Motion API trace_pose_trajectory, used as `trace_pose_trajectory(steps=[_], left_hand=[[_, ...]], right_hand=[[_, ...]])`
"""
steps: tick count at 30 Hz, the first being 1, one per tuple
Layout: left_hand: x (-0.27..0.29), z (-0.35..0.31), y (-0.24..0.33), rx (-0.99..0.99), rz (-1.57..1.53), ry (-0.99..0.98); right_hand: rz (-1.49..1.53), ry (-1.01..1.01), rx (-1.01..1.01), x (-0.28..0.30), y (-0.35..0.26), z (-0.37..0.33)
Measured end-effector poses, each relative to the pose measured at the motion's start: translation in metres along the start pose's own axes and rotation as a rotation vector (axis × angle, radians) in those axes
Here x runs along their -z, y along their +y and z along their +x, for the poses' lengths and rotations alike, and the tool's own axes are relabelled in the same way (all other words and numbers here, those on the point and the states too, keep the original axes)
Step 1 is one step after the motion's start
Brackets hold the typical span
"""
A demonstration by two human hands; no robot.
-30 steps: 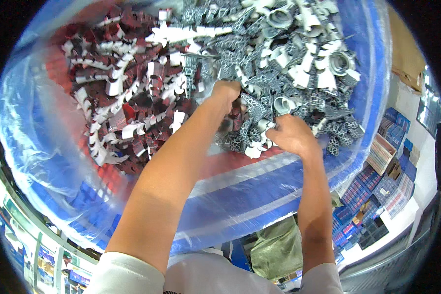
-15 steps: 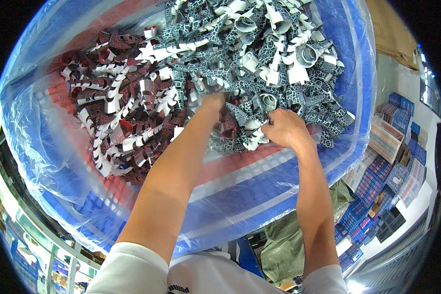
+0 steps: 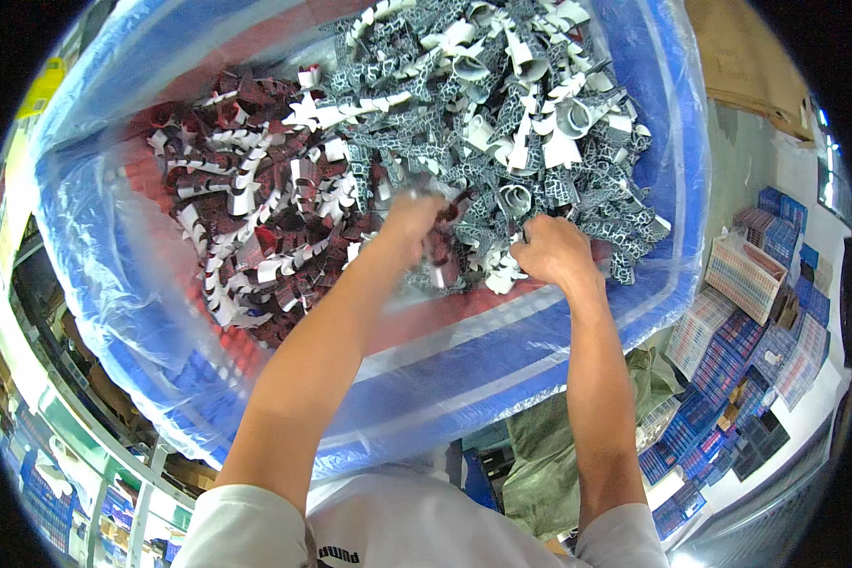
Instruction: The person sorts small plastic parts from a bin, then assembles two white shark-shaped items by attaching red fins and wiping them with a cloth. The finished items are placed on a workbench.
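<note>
- Left hand point(image 3: 413, 225): fingers pinching blurred dark-red piece point(image 3: 441, 250); best eased free gently.
- Right hand point(image 3: 557, 254): fingers curled, can't tell grip; grey-white pieces point(image 3: 560, 193) just beyond.

From my end I saw a red heap point(image 3: 279, 237) of pieces, dark red mottled with black and broken up by plain white. The crackled heap point(image 3: 417, 133) wore a pale net pattern over dark grey, also mixed with plain white. Under the clear plastic liner point(image 3: 128, 303), the striped sheet point(image 3: 435, 398) ran in bands of blue, white and red. I picked out white sleeves point(image 3: 246, 525), an olive-green cloth point(image 3: 549, 464), brown cardboard point(image 3: 743, 57) and a bright yellow item point(image 3: 43, 87) near the rim.
</note>
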State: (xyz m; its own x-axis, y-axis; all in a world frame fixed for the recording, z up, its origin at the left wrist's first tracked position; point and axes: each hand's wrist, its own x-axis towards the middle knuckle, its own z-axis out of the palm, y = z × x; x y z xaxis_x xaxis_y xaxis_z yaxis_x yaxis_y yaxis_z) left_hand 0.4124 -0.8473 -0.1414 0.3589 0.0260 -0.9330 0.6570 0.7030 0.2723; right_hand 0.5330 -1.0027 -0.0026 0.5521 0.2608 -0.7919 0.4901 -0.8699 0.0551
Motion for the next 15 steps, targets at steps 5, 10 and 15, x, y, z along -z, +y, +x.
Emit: trace_pose_trajectory(steps=[5, 10, 15], left_hand=[[0.008, -0.086, -0.006, -0.417, -0.335, 0.063], [0.054, -0.122, 0.015, -0.544, -0.42, -0.094], [0.137, -0.172, 0.056, -0.469, -0.534, -0.074]], right_hand=[[-0.097, -0.085, -0.107, 0.002, 0.007, -0.014], [-0.134, 0.011, -0.088, 0.023, -0.011, -0.046], [0.264, 0.1, 0.359, 0.01, -0.08, -0.038]])
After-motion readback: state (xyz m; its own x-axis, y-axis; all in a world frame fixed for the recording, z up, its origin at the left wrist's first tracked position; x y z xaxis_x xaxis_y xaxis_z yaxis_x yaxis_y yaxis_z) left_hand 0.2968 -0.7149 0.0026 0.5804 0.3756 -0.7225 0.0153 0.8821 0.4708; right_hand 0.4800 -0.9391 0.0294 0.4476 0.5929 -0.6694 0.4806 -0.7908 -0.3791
